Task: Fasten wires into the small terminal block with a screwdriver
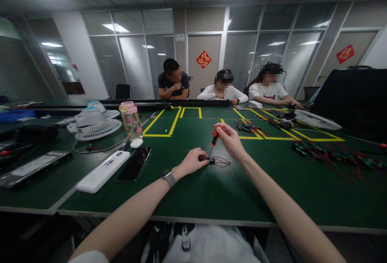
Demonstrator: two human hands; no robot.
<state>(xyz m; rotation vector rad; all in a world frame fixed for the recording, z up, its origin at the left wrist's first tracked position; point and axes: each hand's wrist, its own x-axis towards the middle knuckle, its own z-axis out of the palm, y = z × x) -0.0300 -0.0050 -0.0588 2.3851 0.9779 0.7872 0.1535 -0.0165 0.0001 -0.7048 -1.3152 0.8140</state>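
My right hand (229, 140) grips the orange and black handle of a screwdriver (215, 139) between thumb and fingers. The driver stands nearly upright, tilted a little, and its thin shaft runs down to a small dark wired component (212, 161) on the green table. Pinched fingers of my left hand (193, 161) hold that component from its left side, partly hiding it. Thin red and blue wires (224, 160) loop out to its right. Whether the tip sits in a screw is too small to tell.
Left of my hands lie a black phone (134, 164), a white power bank (104, 171), a pink-lidded bottle (131, 121) and a white fan (97, 128). Bundles of wired parts (329, 154) lie at right, with a smaller pile (248, 127) farther back. Several people sit across the table.
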